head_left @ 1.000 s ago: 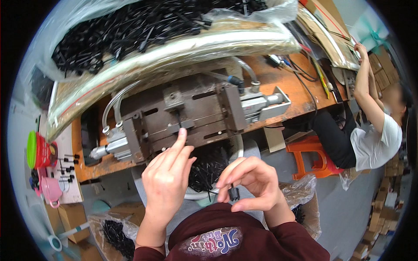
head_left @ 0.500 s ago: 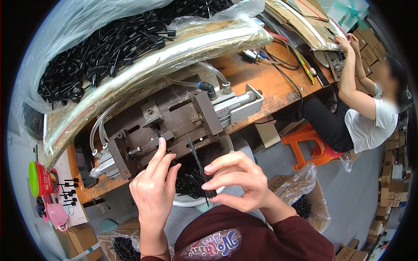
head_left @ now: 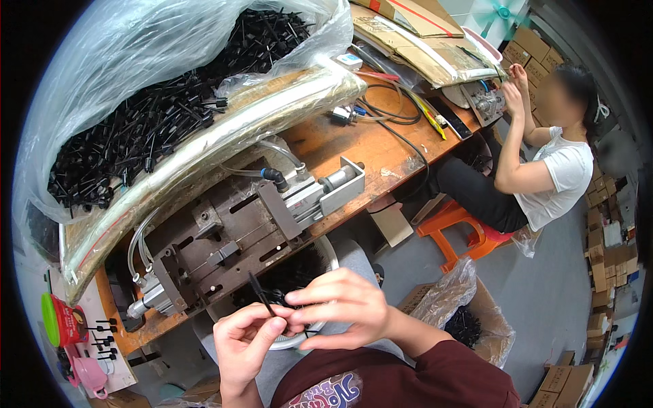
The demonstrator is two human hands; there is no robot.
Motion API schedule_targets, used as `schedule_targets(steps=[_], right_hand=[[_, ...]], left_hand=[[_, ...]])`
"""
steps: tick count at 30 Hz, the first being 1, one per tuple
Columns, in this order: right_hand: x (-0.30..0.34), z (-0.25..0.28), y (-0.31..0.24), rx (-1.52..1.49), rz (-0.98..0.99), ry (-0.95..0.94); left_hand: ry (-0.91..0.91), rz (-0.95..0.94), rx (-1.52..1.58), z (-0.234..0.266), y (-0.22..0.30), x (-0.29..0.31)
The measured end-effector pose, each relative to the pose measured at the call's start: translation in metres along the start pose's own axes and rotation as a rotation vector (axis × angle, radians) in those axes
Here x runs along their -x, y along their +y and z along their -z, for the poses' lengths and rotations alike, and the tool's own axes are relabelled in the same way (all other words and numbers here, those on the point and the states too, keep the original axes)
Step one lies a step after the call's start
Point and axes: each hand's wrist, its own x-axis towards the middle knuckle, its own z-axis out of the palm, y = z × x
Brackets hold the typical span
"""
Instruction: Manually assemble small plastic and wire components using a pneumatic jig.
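A slim black rod-shaped part (head_left: 260, 292) slants up from between my two hands. The thumb and fingertips of my left hand (head_left: 241, 343) pinch it below its upper end. My right hand (head_left: 350, 309) curls in from the other side, thumb and fingers around the part's lower end, which is mostly hidden; these fingers are slightly blurred. Behind my hands stands a brown metal fixture (head_left: 253, 226) with silver air cylinders at both ends. Under my hands, a round white basket (head_left: 332, 258) holds many black parts.
A large heap of black rod parts (head_left: 170, 115) lies in clear plastic on the bench (head_left: 381, 160). A plastic-lined box (head_left: 500, 319) is at right. Further right, a person (head_left: 544, 163) works beside an orange stool (head_left: 449, 231). A red tub (head_left: 68, 323) and pink cup (head_left: 90, 374) stand at left.
My left hand has come down from beside the fixture, its raised index finger now bent, and pinches the rod. My right hand has moved left and met it. The view has shifted.
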Motion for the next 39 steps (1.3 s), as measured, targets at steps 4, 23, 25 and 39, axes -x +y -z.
schedule_targets(steps=[4,23,25,39], right_hand=[[0.005,0.049,0.012,0.089,-0.16,0.217],[0.144,0.299,0.273,1.218,-1.23,0.199],[0.152,0.294,0.267,1.283,-1.143,0.188],[0.173,0.296,0.223,1.004,-1.102,0.198]], left_hand=[[0.023,-0.064,-0.131,-0.011,0.002,-0.001],[-0.151,0.126,-0.08,0.022,-0.032,0.019],[-0.167,0.132,-0.093,0.023,-0.033,0.02],[-0.393,0.232,-0.089,0.025,-0.026,0.025]])
